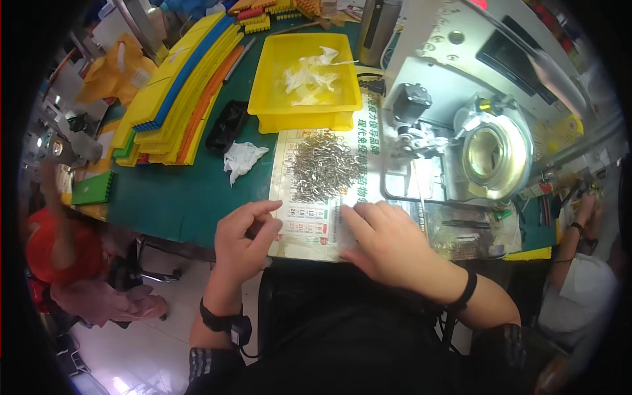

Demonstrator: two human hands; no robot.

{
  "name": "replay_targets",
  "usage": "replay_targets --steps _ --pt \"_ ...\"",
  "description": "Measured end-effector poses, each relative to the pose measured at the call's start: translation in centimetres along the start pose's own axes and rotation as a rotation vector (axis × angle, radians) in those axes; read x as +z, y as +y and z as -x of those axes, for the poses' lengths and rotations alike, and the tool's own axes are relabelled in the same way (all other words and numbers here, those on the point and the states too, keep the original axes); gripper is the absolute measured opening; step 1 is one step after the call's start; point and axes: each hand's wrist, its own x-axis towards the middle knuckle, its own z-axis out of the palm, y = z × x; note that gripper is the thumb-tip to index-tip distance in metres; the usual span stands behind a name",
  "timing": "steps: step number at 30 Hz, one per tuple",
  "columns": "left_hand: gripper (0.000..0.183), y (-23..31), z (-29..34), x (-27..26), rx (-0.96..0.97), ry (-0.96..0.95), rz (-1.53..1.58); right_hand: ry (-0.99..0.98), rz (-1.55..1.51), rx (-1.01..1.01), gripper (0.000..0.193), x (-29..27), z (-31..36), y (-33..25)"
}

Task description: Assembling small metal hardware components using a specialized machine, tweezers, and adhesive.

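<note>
A loose pile of small shiny metal pieces [324,169] lies on a printed paper sheet [309,245] in front of me; the pieces are too small to name. At the sheet's left edge is my left hand [242,242], thumb and forefinger apart with nothing visible between them. My right hand [390,238] hovers or rests over the sheet's near right part, fingers bent, its thumb apart from the forefinger. I see no object in it, though its palm is hidden. Both hands are nearer to me than the pile. Behind the pile stands a yellow plastic bin [304,120] holding crumpled white tissue [309,78].
Yellow, blue and orange strips [181,85] are stacked at the left. Beside them lie a black tray [228,125] and a crumpled tissue [243,160]. A lit machine with a round ring [520,161] occupies the right. Other people sit at both sides.
</note>
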Motion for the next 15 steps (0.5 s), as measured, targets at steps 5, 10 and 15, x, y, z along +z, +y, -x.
replay_targets --steps 5,10,15 --pt "0.021 -1.3 0.0 -2.3 0.027 -0.063 0.138 0.003 0.067 -0.012 0.056 1.5 -2.0 0.4" --pt "0.019 -1.8 -0.4 -2.3 0.032 -0.122 0.318 -0.009 0.085 -0.053 0.053 1.4 1.2 0.7" --pt "0.019 -1.8 -0.3 -2.9 0.064 -0.139 0.314 0.178 0.122 -0.305 0.031 2.3 2.5 1.6"
